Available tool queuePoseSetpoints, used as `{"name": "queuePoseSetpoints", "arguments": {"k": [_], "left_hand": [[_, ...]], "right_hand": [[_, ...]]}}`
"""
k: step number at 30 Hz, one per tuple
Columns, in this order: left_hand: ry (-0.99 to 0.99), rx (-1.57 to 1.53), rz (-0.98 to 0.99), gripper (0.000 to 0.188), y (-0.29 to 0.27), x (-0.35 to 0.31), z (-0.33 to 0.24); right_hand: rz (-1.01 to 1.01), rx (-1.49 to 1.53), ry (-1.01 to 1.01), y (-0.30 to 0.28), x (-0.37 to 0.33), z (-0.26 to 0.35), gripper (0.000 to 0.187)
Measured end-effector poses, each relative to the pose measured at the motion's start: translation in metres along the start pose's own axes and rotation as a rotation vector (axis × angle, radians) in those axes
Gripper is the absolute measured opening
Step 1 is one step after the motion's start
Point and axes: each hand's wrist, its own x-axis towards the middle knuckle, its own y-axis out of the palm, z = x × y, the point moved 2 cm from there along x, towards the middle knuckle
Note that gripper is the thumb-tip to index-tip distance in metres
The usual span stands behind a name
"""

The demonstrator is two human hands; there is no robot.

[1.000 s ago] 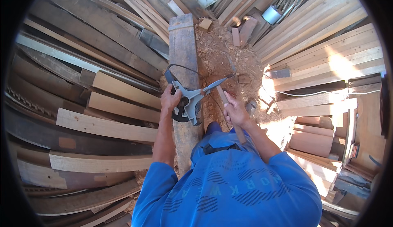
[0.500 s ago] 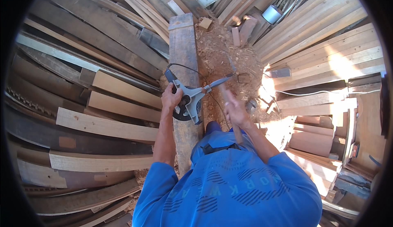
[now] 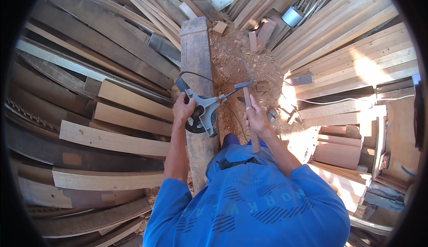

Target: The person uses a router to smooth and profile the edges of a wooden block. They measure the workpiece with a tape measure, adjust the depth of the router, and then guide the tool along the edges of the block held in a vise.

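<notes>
Left hand (image 3: 183,109) wrapped around grey circular saw (image 3: 203,113), grip closed on its body; saw rests on long weathered plank (image 3: 196,55), black cord looping off its rear. Right hand (image 3: 257,118) fisted around wooden handle of hammer (image 3: 246,96), steel head touching end of saw's projecting metal arm. Sawdust pile (image 3: 249,66) just right of plank. Stacked boards (image 3: 111,135) surround both sides.
</notes>
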Motion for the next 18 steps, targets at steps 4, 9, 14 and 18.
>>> {"name": "queuePoseSetpoints", "arguments": {"k": [4, 9, 14, 18], "left_hand": [[0.016, -0.067, 0.015, 0.056, -0.008, -0.003, 0.008], [-0.02, -0.003, 0.004, 0.053, -0.002, 0.002, 0.002], [-0.011, -0.052, 0.03, 0.05, -0.002, 0.004, 0.013], [0.019, -0.035, 0.0, 0.048, -0.002, 0.004, 0.008]], "right_hand": [[0.237, -0.074, 0.054, 0.004, -0.002, -0.001, 0.063], [0.063, -0.029, 0.048, 0.004, -0.004, 0.001, 0.062], [0.159, -0.047, 0.037, -0.001, 0.003, 0.0, 0.063], [0.229, -0.09, 0.045, 0.003, -0.004, -0.004, 0.064]]}}
